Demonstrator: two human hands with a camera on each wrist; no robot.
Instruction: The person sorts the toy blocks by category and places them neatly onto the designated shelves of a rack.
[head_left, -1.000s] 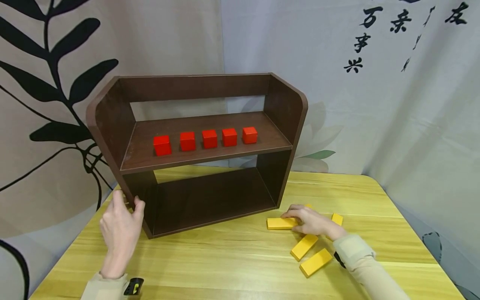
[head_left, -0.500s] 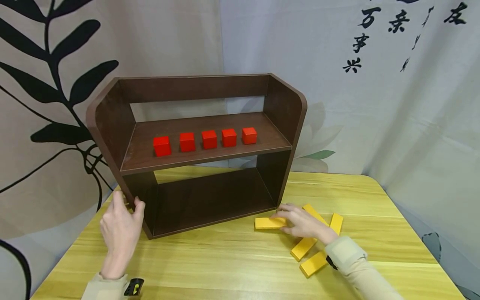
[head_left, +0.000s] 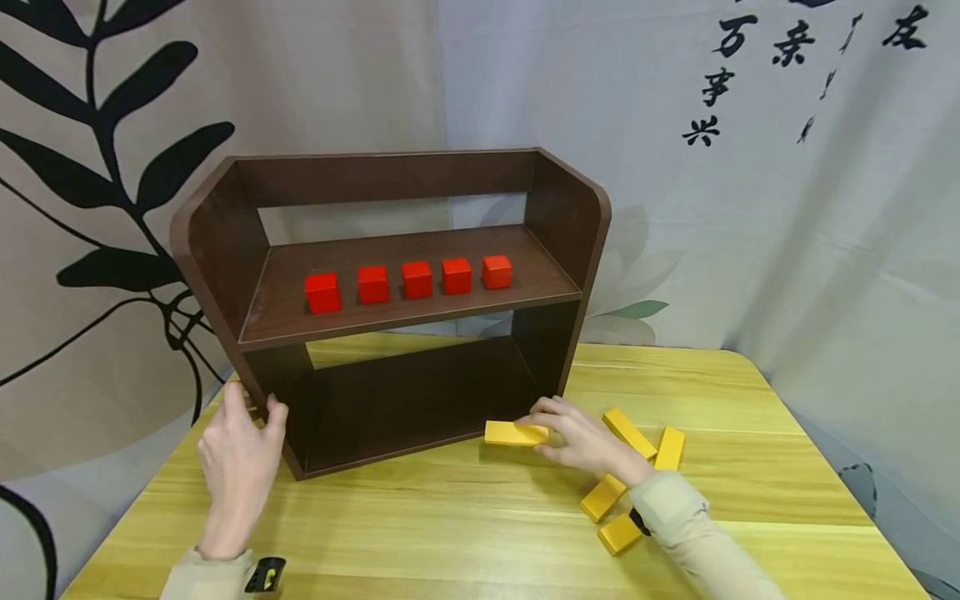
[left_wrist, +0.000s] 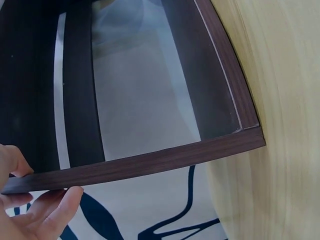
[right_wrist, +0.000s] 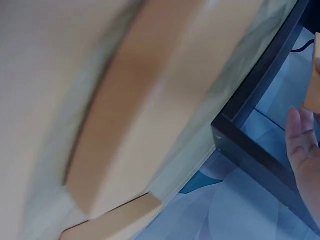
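One flat yellow wooden block [head_left: 516,432] pinched by right hand [head_left: 585,442]

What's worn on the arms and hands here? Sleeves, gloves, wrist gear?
Both hands, left hand and right hand, are bare, without gloves. Each arm has a long beige sleeve with a gathered cuff. A small black wrist device with yellow markings sits at the left cuff, and a dark one at the right.

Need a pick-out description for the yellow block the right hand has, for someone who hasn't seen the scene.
Start at the dark brown shelf standing on the yellow wooden table. By the front right corner of its bottom board, the right hand pinches one flat yellow block by its end. The four other yellow blocks lie loose behind that hand; this is the only one gripped and the one nearest the shelf.
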